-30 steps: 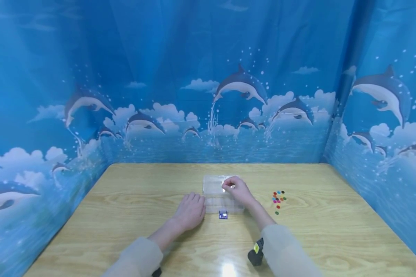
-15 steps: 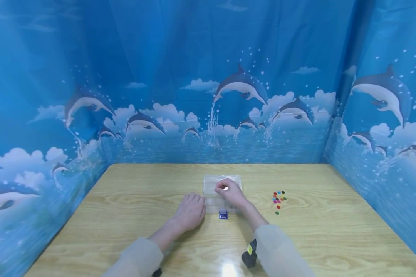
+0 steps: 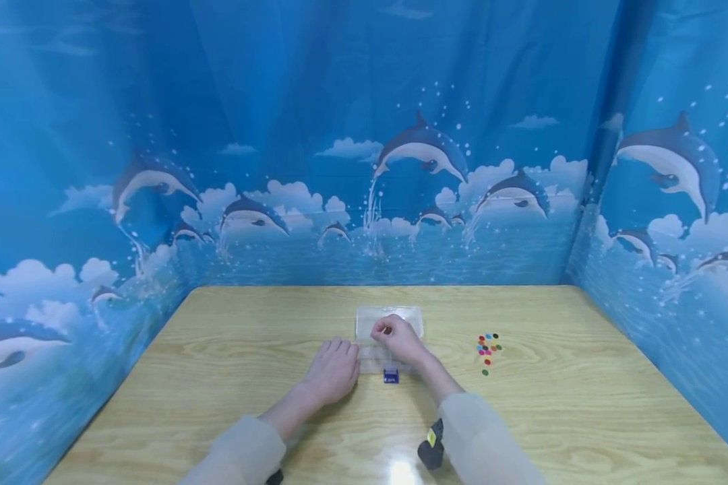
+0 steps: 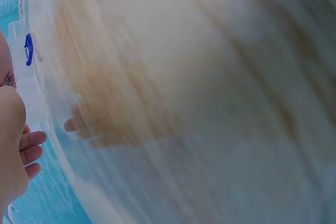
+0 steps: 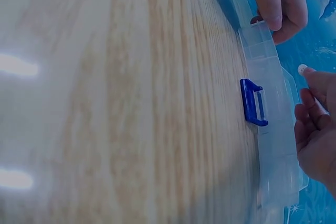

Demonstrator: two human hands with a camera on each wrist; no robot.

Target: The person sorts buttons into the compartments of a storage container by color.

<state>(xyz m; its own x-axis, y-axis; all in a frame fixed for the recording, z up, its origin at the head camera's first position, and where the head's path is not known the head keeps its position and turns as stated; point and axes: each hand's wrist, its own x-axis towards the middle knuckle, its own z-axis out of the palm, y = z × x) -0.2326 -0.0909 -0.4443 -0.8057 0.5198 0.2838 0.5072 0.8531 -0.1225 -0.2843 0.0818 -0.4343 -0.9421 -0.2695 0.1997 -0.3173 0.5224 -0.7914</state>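
Observation:
A clear plastic compartment box [image 3: 373, 364] lies on the table with its lid [image 3: 370, 316] raised at the back and a blue latch [image 3: 391, 376] at its front. My left hand [image 3: 334, 370] holds the box by its left end; the right wrist view shows this hand's thumb and curled fingers [image 5: 286, 3] at the corner. Over the box, my right hand [image 3: 400, 340] pinches a small white button [image 5: 302, 69] between thumb and fingertip. That hand hides part of the compartments in the head view, so their contents cannot be told.
Several small coloured buttons [image 3: 487, 348] lie scattered on the wooden table [image 3: 267, 316] to the right of the box. A blue dolphin-printed curtain [image 3: 315, 135] stands behind and around the table. A black wrist device [image 3: 432, 444] hangs beneath the right sleeve.
My right hand has moved left and slightly nearer over the box, still pinching. The left hand stays at the box's left end. The loose buttons have not moved.

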